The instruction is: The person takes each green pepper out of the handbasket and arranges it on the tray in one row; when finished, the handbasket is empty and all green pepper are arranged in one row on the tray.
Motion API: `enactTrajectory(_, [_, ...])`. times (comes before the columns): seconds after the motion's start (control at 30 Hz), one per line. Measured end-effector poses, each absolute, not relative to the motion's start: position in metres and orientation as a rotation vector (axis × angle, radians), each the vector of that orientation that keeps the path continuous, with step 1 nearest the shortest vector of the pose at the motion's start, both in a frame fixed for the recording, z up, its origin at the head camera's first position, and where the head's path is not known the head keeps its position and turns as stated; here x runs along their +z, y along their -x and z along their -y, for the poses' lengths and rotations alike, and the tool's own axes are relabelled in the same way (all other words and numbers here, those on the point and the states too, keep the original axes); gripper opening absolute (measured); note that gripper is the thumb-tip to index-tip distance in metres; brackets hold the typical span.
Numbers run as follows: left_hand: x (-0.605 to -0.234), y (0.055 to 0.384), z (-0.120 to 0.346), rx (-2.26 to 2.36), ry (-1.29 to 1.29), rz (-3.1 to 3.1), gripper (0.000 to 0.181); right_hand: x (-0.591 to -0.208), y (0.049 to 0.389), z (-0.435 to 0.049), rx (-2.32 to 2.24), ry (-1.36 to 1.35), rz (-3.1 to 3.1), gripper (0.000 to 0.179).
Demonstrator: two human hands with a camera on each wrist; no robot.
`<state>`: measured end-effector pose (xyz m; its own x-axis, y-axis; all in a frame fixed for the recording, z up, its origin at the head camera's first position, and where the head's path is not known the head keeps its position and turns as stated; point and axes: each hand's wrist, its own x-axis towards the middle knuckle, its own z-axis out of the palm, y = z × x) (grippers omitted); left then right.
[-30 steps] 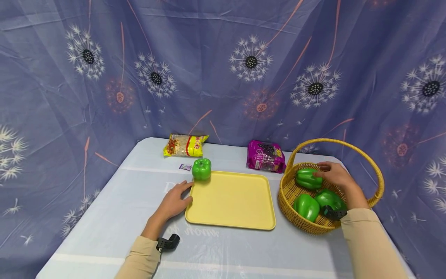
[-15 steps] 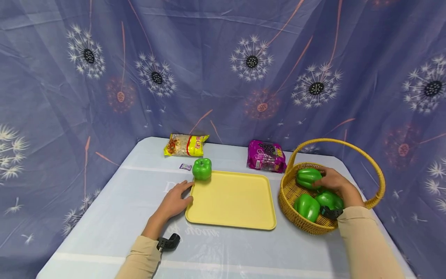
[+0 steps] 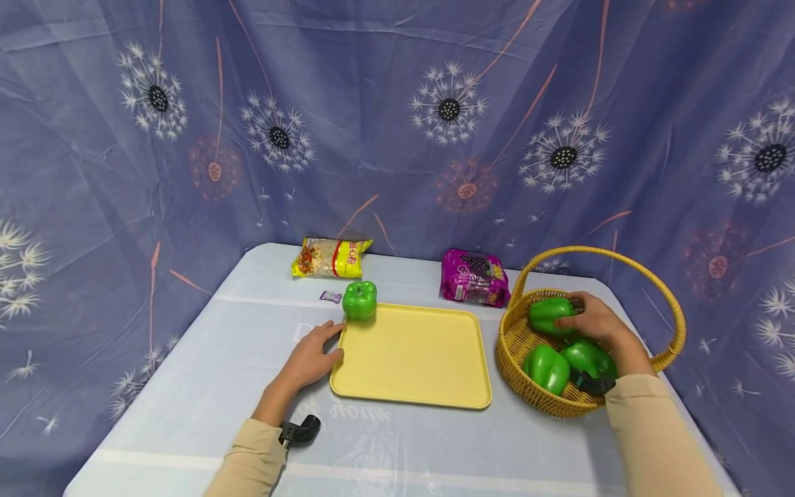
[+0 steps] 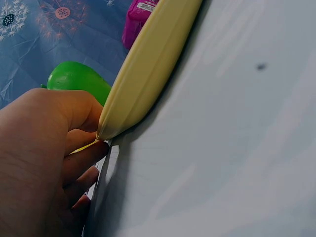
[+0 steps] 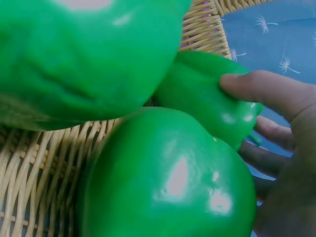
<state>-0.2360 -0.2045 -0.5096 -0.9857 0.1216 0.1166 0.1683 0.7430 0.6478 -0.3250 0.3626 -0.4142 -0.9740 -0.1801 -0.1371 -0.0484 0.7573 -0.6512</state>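
Observation:
In the basket at the right, my right hand (image 3: 597, 319) grips a green bell pepper (image 3: 546, 314) at its stem end. The right wrist view shows the thumb (image 5: 247, 86) pressed on this bell pepper (image 5: 202, 94), with the other fingers behind it. Two more green bell peppers (image 3: 546, 369) lie nearer in the wicker basket (image 3: 518, 383). My left hand (image 3: 313, 355) rests at the left edge of the yellow tray (image 3: 413, 355), its fingers relaxed against the rim. Just beyond those fingers, another green bell pepper (image 3: 359, 301) stands at the tray's far left corner.
A yellow food packet (image 3: 331, 258) and a purple package (image 3: 474, 278) lie along the back of the table. Near the lone pepper is a small purple wrapper (image 3: 331, 297). The basket's tall handle (image 3: 646, 269) arches over my right hand. A blue curtain (image 3: 373, 124) hangs behind.
My right hand has moved slightly left and its fingers have closed on the far pepper in the basket, which has turned a little. The left hand has stayed still.

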Motion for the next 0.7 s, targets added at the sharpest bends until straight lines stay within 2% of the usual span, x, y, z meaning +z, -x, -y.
enactTrajectory(0.4, [-0.509,0.236,0.204,-1.072,0.243,2.871,0.054,-0.41,0.32,-0.354,-0.996,0.19,-2.903,0.085])
enactTrajectory(0.7, [-0.508,0.235,0.204,-1.083,0.241,2.866,0.054,-0.394,0.309,-0.34,-0.921,0.345,-3.031,0.076])
